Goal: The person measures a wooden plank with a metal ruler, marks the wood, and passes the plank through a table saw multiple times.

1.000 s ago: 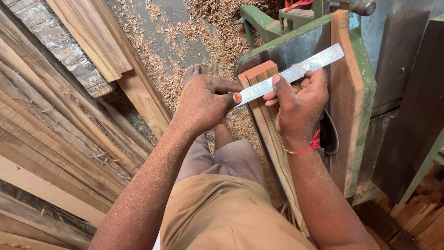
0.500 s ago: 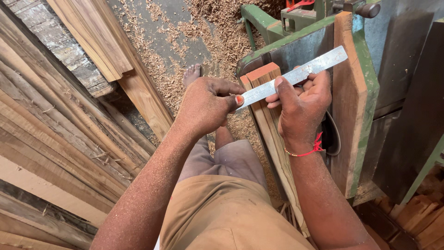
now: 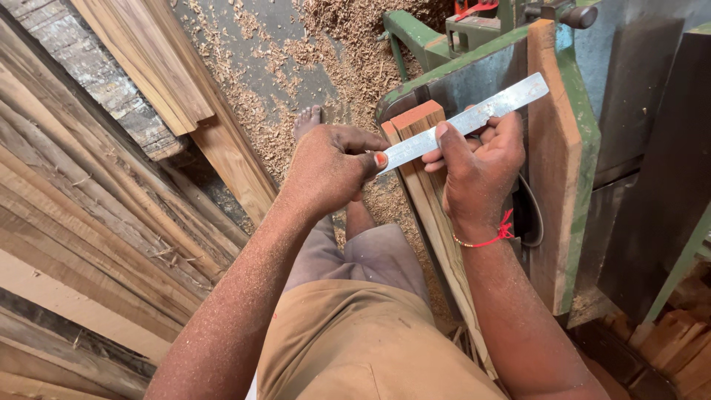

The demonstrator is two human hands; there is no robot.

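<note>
Head view: both hands hold a flat metal ruler [image 3: 466,118] across the top end of a wood strip [image 3: 426,192], which stands steeply beside a green machine [image 3: 578,148]. The left hand [image 3: 329,167] pinches the lower end of the ruler between thumb and bent fingers [image 3: 370,144], pressed together. The right hand [image 3: 481,167] grips the middle part; its thumb lies on top of the ruler and the other fingers curl under it, so the ruler is pinched there too. The ruler is tilted, its far end rising over a board [image 3: 552,170] that leans on the machine.

In my judgement, the main risk is slipping. The strip seems to rest only on its edge, and fine dust covers both hands, so the ruler may slide and the reading may be false. The strip may also tip toward the bare foot [image 3: 307,118] on the floor [image 3: 244,67], where shavings lie. The metal edge could scratch the thumb if pressed hard. Stacked planks [image 3: 89,207] at the left leave little room to step back.
</note>
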